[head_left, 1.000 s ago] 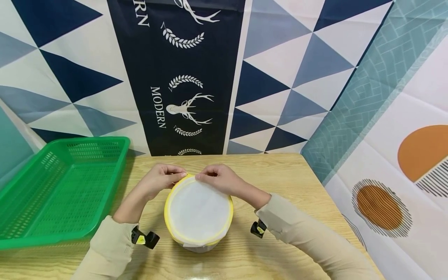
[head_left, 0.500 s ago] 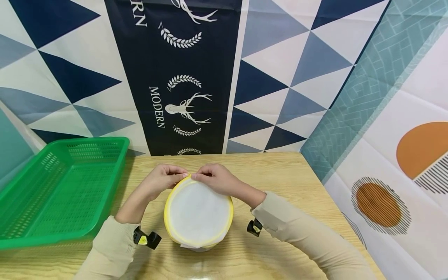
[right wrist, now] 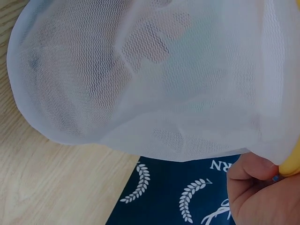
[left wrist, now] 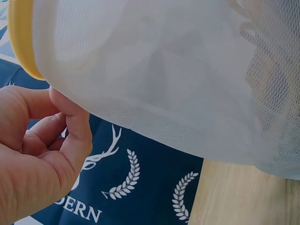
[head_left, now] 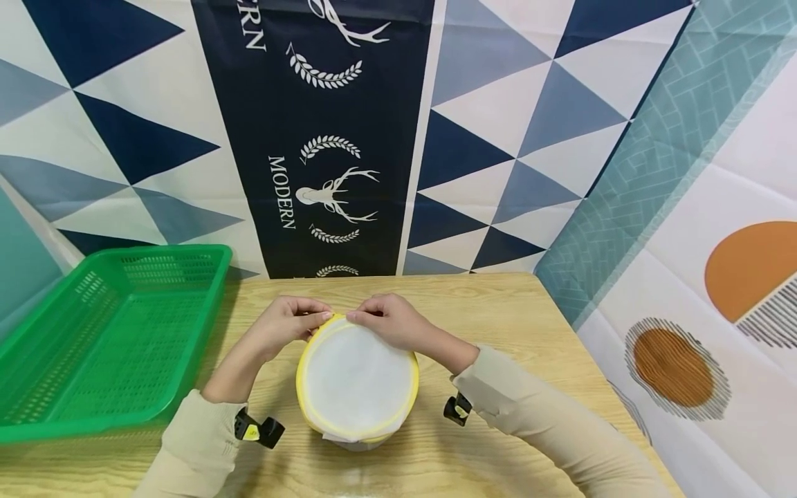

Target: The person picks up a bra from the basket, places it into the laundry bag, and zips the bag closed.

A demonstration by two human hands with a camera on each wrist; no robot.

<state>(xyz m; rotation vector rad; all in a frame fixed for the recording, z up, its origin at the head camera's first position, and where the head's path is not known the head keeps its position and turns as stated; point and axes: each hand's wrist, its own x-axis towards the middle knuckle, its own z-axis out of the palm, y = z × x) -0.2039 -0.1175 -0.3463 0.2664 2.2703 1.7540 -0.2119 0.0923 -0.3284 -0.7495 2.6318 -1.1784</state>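
Observation:
A round white mesh laundry bag with yellow trim stands over the wooden table, its flat white face toward the head camera. At the far side of its rim, my left hand pinches the yellow edge between thumb and fingers. Just to the right, my right hand pinches the same edge, the two thumbs close together. The left wrist view shows the bag's sheer mesh side hanging beside the curled left fingers. In the right wrist view the thumb and fingers meet at the yellow trim.
A green plastic basket stands on the left of the wooden table. Patterned cloth hangs along the back, with more covering the right side. A black wrist camera sits at the left cuff, another at the right.
Both hands keep their grip at the far rim of the laundry bag. The bag and hands shift only slightly; the gap between the thumbs narrowed, then widened a little.

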